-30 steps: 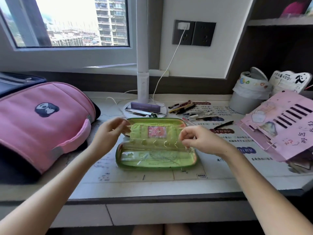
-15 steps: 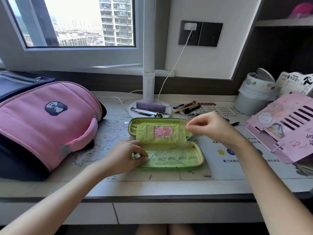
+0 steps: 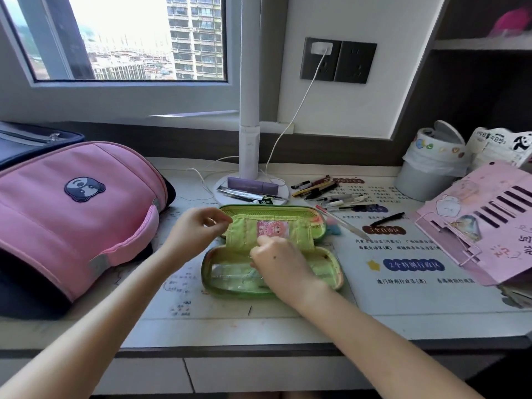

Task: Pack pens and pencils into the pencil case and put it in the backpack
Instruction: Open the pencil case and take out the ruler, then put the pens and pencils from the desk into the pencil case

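Observation:
A green pencil case [image 3: 328, 260] lies open on the desk in front of me. Its inner flap [image 3: 299, 231], with a pink picture on it, stands up in the middle. My left hand [image 3: 195, 231] pinches the flap's left edge. Over the case's near half, my right hand [image 3: 279, 266] has its fingers curled down at the clear plastic pocket; what it grips is hidden. Several pens and pencils [image 3: 319, 188] lie loose behind the case to the right. One pink-tipped pen [image 3: 342, 223] rests beside the case. The pink backpack [image 3: 72, 214] lies flat at the left.
A white lamp post [image 3: 250, 151] stands on a round base holding a purple box [image 3: 253, 185] behind the case. At the right stand a grey bin [image 3: 426, 177] with a white liner and a pink folder [image 3: 489, 223]. A charger cable [image 3: 290, 122] hangs from the wall socket.
My left hand rose from the case's near edge to the flap's left side. My right hand came down from the far right corner onto the near half of the case.

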Action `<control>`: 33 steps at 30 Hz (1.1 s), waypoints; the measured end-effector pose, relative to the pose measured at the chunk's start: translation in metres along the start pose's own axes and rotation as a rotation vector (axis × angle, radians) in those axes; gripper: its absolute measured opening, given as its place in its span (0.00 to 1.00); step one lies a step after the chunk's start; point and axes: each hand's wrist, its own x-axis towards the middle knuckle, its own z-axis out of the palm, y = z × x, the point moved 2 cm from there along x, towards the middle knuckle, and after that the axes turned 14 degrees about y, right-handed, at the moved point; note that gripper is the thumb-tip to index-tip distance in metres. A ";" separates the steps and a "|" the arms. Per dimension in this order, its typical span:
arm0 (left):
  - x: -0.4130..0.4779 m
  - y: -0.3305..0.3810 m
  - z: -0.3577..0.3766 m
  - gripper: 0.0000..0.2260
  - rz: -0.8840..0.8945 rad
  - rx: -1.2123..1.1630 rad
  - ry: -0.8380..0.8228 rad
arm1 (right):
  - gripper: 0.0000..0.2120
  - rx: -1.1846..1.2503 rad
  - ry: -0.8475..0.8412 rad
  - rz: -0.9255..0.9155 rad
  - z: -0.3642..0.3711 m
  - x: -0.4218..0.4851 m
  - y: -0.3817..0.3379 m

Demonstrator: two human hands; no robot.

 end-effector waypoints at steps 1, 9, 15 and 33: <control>0.002 0.000 0.002 0.05 -0.006 -0.004 0.004 | 0.07 0.016 -0.011 -0.014 0.000 0.001 -0.004; 0.025 0.005 0.026 0.05 0.005 -0.019 -0.051 | 0.17 0.434 0.086 0.327 -0.024 -0.015 0.050; 0.044 0.013 0.050 0.04 0.146 0.122 -0.055 | 0.12 -0.041 0.193 0.715 0.003 -0.018 0.196; 0.072 0.024 0.087 0.05 0.340 0.379 -0.141 | 0.13 0.057 -0.163 0.671 0.010 -0.009 0.210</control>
